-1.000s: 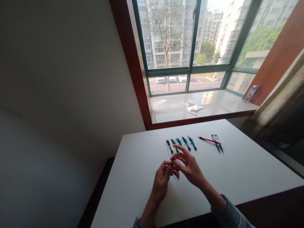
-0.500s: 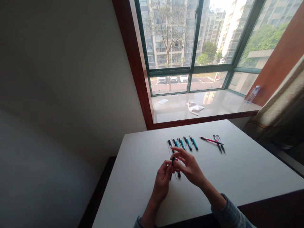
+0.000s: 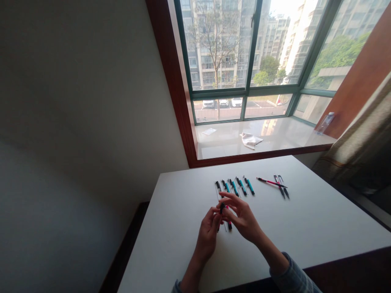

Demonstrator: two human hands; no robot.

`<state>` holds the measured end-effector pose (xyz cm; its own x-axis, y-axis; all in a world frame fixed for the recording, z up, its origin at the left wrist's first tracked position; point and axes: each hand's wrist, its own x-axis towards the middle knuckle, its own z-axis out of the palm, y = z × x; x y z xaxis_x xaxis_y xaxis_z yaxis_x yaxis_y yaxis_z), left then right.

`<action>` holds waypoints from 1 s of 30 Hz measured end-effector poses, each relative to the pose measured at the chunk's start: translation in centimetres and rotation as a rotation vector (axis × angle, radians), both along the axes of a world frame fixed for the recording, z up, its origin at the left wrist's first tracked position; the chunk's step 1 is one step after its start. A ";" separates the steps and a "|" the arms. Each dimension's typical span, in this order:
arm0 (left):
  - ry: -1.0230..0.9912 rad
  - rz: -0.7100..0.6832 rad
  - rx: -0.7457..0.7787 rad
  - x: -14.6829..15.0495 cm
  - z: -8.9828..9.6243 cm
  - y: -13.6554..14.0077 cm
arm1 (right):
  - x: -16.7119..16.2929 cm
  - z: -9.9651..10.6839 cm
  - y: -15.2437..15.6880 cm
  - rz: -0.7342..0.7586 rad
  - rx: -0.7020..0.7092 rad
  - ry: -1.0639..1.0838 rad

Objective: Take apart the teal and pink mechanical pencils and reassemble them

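My left hand [image 3: 208,234] is closed around the lower part of a pen [image 3: 222,206], whose black upper end pokes out above the fingers. Against that black end, my right hand [image 3: 242,217] pinches with thumb and fingertips, its upper fingers lifted and bent. Most of the pen's body is hidden by the fingers. Just beneath the hands, a red and black pen [image 3: 229,224] lies on the white table, partly covered, with a thin clear refill [image 3: 225,228] beside it. Beyond the fingers is a row of teal and black pens [image 3: 249,186], thin refills lying between them.
Farther right, a pink and black pen [image 3: 270,182] lies across other dark-tipped pens [image 3: 281,191] on the white table [image 3: 171,228]. A crumpled white cloth [image 3: 251,140] and a clear bottle [image 3: 325,123] rest on the windowsill. A wall [image 3: 91,122] rises at left.
Both hands keep their hold on the pen in almost the same spot. The right fingers and the pen's black end have shifted very slightly.
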<state>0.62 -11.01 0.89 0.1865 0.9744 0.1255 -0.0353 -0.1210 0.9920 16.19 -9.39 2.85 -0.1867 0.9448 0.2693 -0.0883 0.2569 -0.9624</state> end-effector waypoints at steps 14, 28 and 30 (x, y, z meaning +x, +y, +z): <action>0.005 -0.004 0.002 0.0 0.1 0.0 | -0.2 -0.1 0.0 -0.075 0.017 0.013; -0.042 -0.054 0.006 -0.1 0.0 0.0 | 0.2 1.9 0.6 0.018 0.077 -0.036; -0.052 -0.063 0.010 -0.2 -0.1 -0.1 | 0.3 2.2 0.7 0.028 0.091 -0.035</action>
